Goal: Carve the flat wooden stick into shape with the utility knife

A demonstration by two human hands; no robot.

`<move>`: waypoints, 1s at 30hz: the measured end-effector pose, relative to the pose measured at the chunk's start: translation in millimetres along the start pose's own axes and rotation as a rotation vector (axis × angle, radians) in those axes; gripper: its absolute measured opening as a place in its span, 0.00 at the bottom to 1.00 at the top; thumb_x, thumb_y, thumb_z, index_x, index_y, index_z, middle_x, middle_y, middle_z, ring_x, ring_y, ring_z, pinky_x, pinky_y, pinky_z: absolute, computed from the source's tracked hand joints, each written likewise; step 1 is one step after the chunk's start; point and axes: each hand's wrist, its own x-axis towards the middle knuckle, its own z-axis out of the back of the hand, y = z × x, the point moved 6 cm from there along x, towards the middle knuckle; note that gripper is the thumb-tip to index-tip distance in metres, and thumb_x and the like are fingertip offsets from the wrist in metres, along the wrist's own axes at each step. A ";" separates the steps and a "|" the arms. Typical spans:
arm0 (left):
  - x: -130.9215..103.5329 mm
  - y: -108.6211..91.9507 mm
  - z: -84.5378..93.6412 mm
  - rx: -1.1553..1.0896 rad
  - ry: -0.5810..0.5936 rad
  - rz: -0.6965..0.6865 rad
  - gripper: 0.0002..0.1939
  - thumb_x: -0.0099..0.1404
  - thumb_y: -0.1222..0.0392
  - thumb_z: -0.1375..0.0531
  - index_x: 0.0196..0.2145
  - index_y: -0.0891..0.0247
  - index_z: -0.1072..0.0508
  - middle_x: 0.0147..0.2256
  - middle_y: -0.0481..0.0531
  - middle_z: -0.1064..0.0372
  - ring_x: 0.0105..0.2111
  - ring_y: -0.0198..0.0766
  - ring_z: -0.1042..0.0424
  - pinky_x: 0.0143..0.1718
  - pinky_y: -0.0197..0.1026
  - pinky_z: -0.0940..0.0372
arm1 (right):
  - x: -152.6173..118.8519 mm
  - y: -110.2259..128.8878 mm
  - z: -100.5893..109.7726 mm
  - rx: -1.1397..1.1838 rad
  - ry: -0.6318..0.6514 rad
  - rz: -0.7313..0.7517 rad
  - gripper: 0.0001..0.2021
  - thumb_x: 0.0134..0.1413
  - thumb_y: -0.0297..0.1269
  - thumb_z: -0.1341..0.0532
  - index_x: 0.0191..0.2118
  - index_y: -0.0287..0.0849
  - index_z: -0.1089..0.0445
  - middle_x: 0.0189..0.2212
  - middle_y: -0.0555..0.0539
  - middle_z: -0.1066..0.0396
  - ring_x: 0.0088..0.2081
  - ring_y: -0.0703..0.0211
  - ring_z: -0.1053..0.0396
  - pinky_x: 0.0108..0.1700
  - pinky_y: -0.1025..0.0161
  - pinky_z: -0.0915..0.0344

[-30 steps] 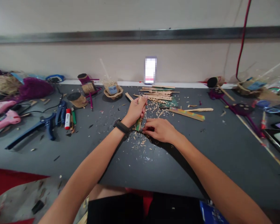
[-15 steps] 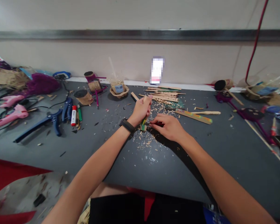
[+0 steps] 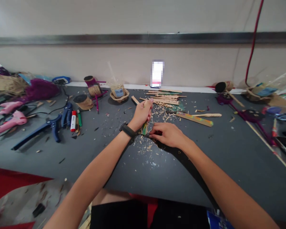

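My left hand (image 3: 142,113), with a dark watch at the wrist, is closed around a short wooden strip (image 3: 144,128) with green and yellow on its face. The strip's lower end points down toward the table. My right hand (image 3: 165,133) pinches a small dark blade (image 3: 147,135) beside that lower end. Pale wood shavings (image 3: 149,147) are scattered beneath and around both hands. Behind my left hand lies a pile of thin carved sticks (image 3: 166,97). A coloured flat strip (image 3: 195,119) rests to the right.
Blue pliers (image 3: 38,132), a red-capped marker (image 3: 73,121) and pink glue guns (image 3: 10,122) lie left. A cup (image 3: 118,90) stands behind, near a lit phone (image 3: 157,73) against the wall. Purple wrapped pieces (image 3: 250,117) lie right.
My right hand has moved slightly down and toward me with the blade, which is now at the strip's lower end. More of the strip shows. The whole view has shifted a little.
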 end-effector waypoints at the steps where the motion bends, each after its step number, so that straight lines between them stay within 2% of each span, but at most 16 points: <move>1: 1.5 1.2 1.7 -0.025 -0.005 0.020 0.21 0.79 0.45 0.44 0.29 0.58 0.39 0.17 0.38 0.45 0.13 0.26 0.47 0.17 0.34 0.51 | -0.1 -0.6 1.0 0.002 -0.017 -0.006 0.06 0.69 0.41 0.34 0.38 0.50 0.21 0.38 0.52 0.20 0.38 0.57 0.25 0.38 0.59 0.38; 4: 5.0 7.6 2.9 -0.150 0.021 0.142 0.23 0.81 0.42 0.50 0.31 0.58 0.38 0.18 0.38 0.48 0.14 0.27 0.46 0.18 0.33 0.49 | 0.5 -7.0 9.1 0.055 -0.125 -0.005 0.05 0.68 0.41 0.33 0.39 0.50 0.21 0.37 0.51 0.20 0.38 0.57 0.25 0.39 0.59 0.36; 7: 5.0 9.7 0.5 -0.285 0.077 0.215 0.21 0.82 0.46 0.53 0.33 0.58 0.38 0.20 0.40 0.48 0.15 0.28 0.46 0.18 0.33 0.47 | 0.2 -16.4 16.4 0.090 -0.210 -0.014 0.05 0.67 0.40 0.33 0.39 0.49 0.21 0.38 0.50 0.20 0.38 0.57 0.25 0.40 0.58 0.35; 10: 2.8 3.3 -1.0 -0.320 0.126 0.125 0.15 0.80 0.48 0.47 0.36 0.57 0.38 0.24 0.41 0.46 0.19 0.28 0.42 0.21 0.32 0.41 | 0.0 -20.6 15.7 0.079 -0.189 -0.028 0.05 0.68 0.40 0.34 0.40 0.49 0.20 0.38 0.50 0.20 0.39 0.56 0.26 0.40 0.58 0.34; 13: -0.9 -0.5 -4.7 -0.276 0.184 0.038 0.13 0.78 0.47 0.44 0.40 0.56 0.40 0.27 0.40 0.46 0.21 0.28 0.41 0.22 0.32 0.37 | 0.0 -19.0 14.3 0.078 -0.184 -0.027 0.05 0.68 0.41 0.34 0.40 0.50 0.20 0.38 0.50 0.20 0.38 0.57 0.25 0.40 0.58 0.34; 15: -2.9 0.0 -8.0 -0.252 0.214 0.010 0.13 0.77 0.47 0.43 0.41 0.55 0.41 0.28 0.39 0.46 0.20 0.28 0.40 0.20 0.31 0.38 | -0.2 -17.5 14.6 0.079 -0.201 -0.024 0.05 0.68 0.41 0.34 0.41 0.50 0.20 0.38 0.50 0.20 0.39 0.57 0.25 0.41 0.57 0.34; 18: -4.5 0.6 -12.8 -0.226 0.252 -0.044 0.13 0.77 0.46 0.43 0.42 0.53 0.43 0.29 0.39 0.42 0.19 0.27 0.37 0.18 0.32 0.40 | -1.1 -17.0 16.7 0.070 -0.235 -0.016 0.05 0.68 0.41 0.34 0.41 0.50 0.20 0.39 0.50 0.20 0.39 0.57 0.25 0.41 0.58 0.34; 22: -4.8 -0.1 -15.0 -0.193 0.262 -0.111 0.11 0.79 0.48 0.46 0.42 0.53 0.44 0.25 0.38 0.41 0.15 0.27 0.41 0.17 0.32 0.42 | -1.8 -17.7 19.3 0.066 -0.246 0.020 0.06 0.69 0.41 0.35 0.41 0.50 0.20 0.39 0.50 0.20 0.40 0.57 0.25 0.41 0.58 0.34; 25: -3.8 1.5 -15.1 -0.207 0.251 -0.115 0.12 0.79 0.47 0.45 0.42 0.53 0.43 0.24 0.36 0.43 0.14 0.26 0.44 0.17 0.32 0.44 | 0.2 -18.9 20.7 0.066 -0.230 0.033 0.06 0.68 0.39 0.35 0.39 0.49 0.20 0.38 0.49 0.21 0.38 0.57 0.25 0.40 0.58 0.35; 30: -2.0 5.3 -17.8 -0.243 0.263 -0.125 0.18 0.75 0.40 0.40 0.42 0.53 0.42 0.23 0.36 0.45 0.14 0.25 0.47 0.16 0.32 0.48 | 6.3 -18.2 18.3 0.146 -0.149 0.064 0.06 0.66 0.36 0.35 0.35 0.47 0.22 0.35 0.49 0.21 0.36 0.57 0.27 0.40 0.59 0.36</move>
